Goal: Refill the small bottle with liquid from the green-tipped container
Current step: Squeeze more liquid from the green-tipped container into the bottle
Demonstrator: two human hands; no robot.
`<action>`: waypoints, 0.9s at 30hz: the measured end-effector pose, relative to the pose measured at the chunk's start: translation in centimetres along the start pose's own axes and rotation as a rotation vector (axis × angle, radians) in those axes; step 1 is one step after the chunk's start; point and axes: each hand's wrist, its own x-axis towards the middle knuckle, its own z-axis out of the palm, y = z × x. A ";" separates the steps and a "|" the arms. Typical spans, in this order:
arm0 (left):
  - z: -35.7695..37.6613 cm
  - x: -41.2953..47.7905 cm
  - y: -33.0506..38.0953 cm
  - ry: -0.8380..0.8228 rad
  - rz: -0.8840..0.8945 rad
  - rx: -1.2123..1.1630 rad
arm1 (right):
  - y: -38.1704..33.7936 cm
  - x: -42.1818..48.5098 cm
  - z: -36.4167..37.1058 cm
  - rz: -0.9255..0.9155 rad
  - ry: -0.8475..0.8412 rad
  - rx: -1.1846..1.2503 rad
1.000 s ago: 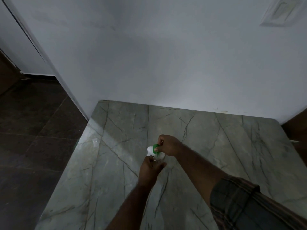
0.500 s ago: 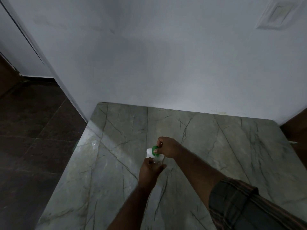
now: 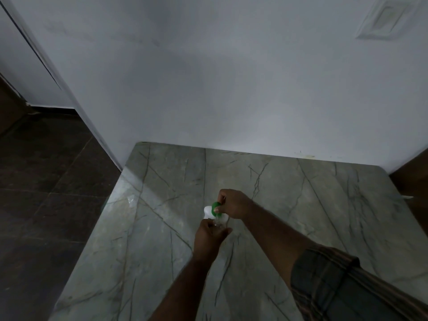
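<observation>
You held two containers together over the middle of a grey-green marble-patterned counter (image 3: 289, 205), a little toward its near edge. Your left hand (image 3: 209, 237) was wrapped closed around a small clear bottle (image 3: 217, 224), of which only the glassy upper part showed above your fingers; whether any liquid was inside could not be told. Directly at 12 o'clock from that bottle, and touching or almost touching its mouth, sat a white plastic container with a green tip (image 3: 211, 210). Its rounded white body stuck out toward 9 o'clock, and its green part lay toward 3 o'clock, against your right hand (image 3: 232, 203). That hand was closed on the container from the 3 o'clock side, the thumb pressed onto the green tip. The container's contents were hidden, and no stream of liquid could be made out.

Your right forearm reached in from 4 o'clock, with a dark checked sleeve (image 3: 342, 286) at the lower right. A plain pale wall (image 3: 208, 89) rose behind the counter at 12 o'clock, and dark floor tiles (image 3: 46, 181) lay at 9 o'clock.
</observation>
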 end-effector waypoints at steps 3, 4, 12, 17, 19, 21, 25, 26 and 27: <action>-0.1 0.0 0.0 -0.003 0.006 0.001 | 0.0 0.1 0.1 0.004 -0.004 0.002; -0.1 0.0 0.0 -0.008 0.003 -0.004 | 0.0 0.1 0.1 0.010 -0.008 0.007; -0.2 0.0 0.4 -0.018 -0.004 -0.038 | -0.3 -0.2 -0.6 0.017 -0.012 0.024; 0.0 -0.1 0.1 -0.004 -0.013 -0.017 | -0.1 -0.3 0.0 0.028 -0.002 0.035; 0.0 -0.1 0.0 -0.003 -0.005 -0.012 | -0.2 -0.3 0.0 0.036 -0.003 0.035; 0.1 0.0 0.1 -0.008 -0.004 -0.016 | -0.1 -0.2 -0.1 0.038 -0.005 0.039; 0.0 -0.1 0.3 -0.005 0.003 -0.022 | -0.1 -0.3 -0.5 0.040 -0.002 0.051; -0.1 0.0 0.4 -0.002 0.010 -0.019 | -0.2 -0.4 -0.6 0.039 -0.001 0.048; -0.1 0.0 0.4 0.001 0.015 -0.011 | -0.2 -0.3 -0.6 0.036 -0.001 0.045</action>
